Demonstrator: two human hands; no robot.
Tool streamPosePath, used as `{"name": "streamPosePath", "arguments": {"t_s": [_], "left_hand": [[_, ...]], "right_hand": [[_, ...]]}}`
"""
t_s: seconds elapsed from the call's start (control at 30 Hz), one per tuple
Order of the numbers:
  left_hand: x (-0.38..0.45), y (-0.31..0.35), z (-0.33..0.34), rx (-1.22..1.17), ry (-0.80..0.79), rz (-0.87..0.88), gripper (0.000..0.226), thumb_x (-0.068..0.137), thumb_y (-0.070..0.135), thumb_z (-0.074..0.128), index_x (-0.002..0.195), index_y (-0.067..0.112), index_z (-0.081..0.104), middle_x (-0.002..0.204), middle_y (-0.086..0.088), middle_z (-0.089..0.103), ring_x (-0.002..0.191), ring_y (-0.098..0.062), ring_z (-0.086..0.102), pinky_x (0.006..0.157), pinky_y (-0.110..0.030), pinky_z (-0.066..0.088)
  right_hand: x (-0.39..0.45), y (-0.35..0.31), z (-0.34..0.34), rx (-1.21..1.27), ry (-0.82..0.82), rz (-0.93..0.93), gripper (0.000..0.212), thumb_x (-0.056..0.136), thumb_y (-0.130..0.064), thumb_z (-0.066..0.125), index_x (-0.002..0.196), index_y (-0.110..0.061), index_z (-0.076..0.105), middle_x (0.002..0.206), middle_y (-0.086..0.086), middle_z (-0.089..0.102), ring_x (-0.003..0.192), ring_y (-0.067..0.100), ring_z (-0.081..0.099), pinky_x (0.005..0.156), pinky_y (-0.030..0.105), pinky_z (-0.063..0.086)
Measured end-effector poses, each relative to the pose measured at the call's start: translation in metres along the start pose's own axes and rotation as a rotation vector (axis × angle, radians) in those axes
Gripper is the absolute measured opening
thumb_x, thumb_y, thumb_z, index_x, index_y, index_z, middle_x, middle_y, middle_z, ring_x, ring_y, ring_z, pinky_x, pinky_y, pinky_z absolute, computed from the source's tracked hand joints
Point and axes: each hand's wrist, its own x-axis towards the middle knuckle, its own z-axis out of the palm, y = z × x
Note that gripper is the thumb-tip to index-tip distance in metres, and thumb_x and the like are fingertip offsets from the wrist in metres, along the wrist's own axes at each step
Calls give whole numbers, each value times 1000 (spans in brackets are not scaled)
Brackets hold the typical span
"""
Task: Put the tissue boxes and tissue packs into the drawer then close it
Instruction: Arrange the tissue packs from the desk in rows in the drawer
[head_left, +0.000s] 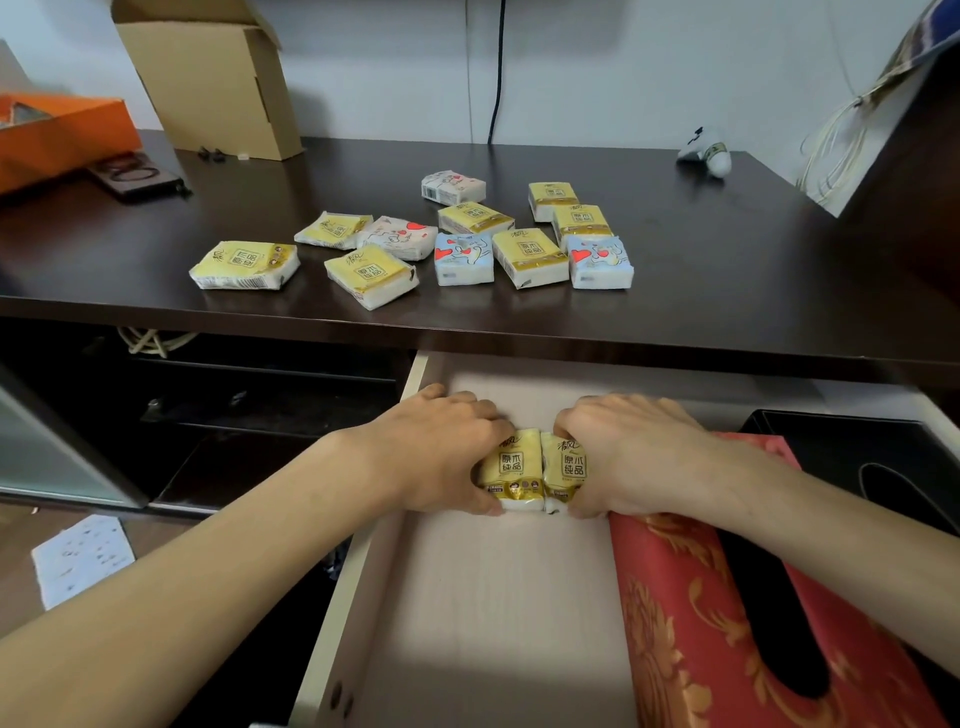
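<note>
While two yellow tissue packs (535, 467) sit side by side inside the open drawer (483, 597), I see my left hand (441, 447) and right hand (628, 452) each clasping one, beside a red tissue box (691, 623), with more packs (447, 239) on the dark desk (727, 270) above.

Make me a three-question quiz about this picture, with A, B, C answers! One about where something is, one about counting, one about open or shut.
1. Where is the red tissue box?
A. on the desk
B. in the drawer
C. on the floor

2. How many blue tissue packs lie on the desk?
A. two
B. four
C. none

3. The drawer is
A. shut
B. open
C. missing

Answers:
1 B, it lies along the drawer's right side.
2 A, one and another.
3 B, both hands reach inside.
</note>
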Motion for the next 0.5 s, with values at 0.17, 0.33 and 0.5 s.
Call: {"name": "streamPosePath", "arguments": {"t_s": [0.17, 0.33, 0.5], "left_hand": [[-3, 2, -1, -11, 30, -3, 81, 70, 77, 52, 134, 28, 48, 123, 9, 56, 117, -15, 52, 101, -40, 38], [-15, 2, -20, -70, 134, -32, 69, 82, 76, 37, 135, 33, 47, 124, 13, 56, 116, -11, 52, 96, -31, 42], [-37, -14, -53, -111, 485, -105, 37, 92, 56, 41, 116, 37, 62, 112, 19, 58, 105, -5, 56, 73, -32, 52]], "right_hand": [[-3, 0, 0, 15, 7, -6, 49, 66, -49, 78, 102, -28, 54, 98, -7, 51, 89, 22, 48, 67, 35, 35], [-16, 4, -6, 125, 151, -55, 45, 79, -58, 61, 117, -33, 56, 113, -12, 55, 113, 17, 53, 76, 39, 42], [-19, 13, -40, 427, 517, -59, 21, 81, -54, 56, 97, -43, 67, 83, -26, 69, 81, -5, 64, 71, 29, 54]]}}
